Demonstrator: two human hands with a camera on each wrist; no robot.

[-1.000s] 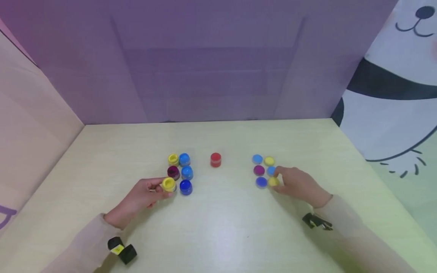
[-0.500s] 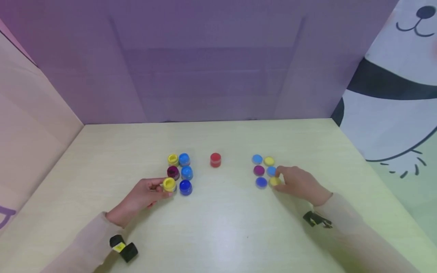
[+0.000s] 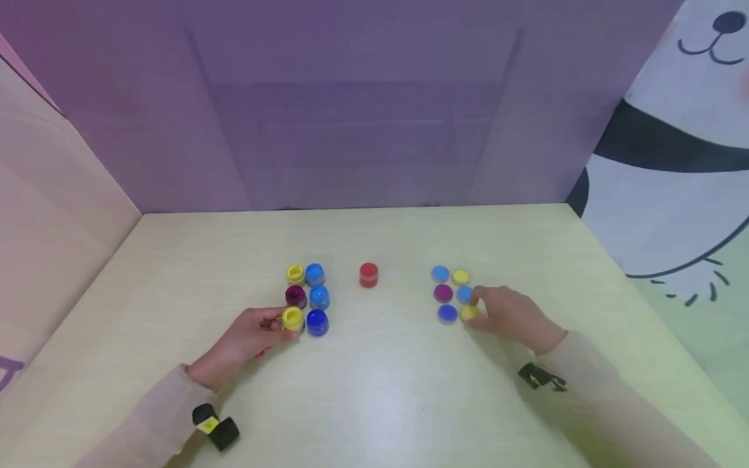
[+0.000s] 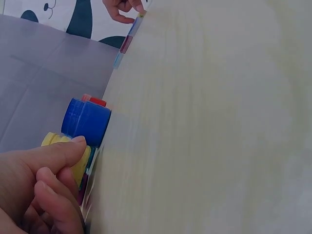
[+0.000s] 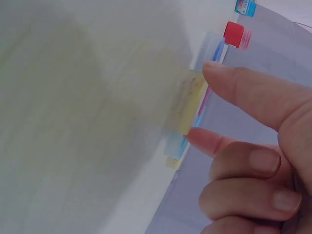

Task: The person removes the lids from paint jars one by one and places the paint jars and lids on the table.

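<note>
In the head view my left hand (image 3: 248, 338) grips a small yellow paint jar (image 3: 293, 320) between thumb and fingers, close beside a dark blue jar (image 3: 317, 322). Behind these stand a dark purple jar (image 3: 296, 296), another yellow jar (image 3: 295, 274) and two light blue jars, one nearer (image 3: 319, 298) and one farther (image 3: 315, 273). My right hand (image 3: 517, 317) pinches a flat yellow lid (image 3: 469, 313) by its edges at the table. In the right wrist view, thumb and index finger sit at opposite ends of that lid (image 5: 187, 102); the other fingers are curled.
More lids lie by my right hand: a blue one (image 3: 447, 314), a purple one (image 3: 443, 294), two light blue ones and a second yellow one (image 3: 460, 277). A red jar (image 3: 368, 275) stands between both groups. A purple panel (image 3: 374, 143) rises behind the table (image 3: 380, 396).
My left hand has shifted slightly right with the yellow jar, bringing it closer to the dark blue jar. My right hand stays at the yellow lid, which has barely moved.
</note>
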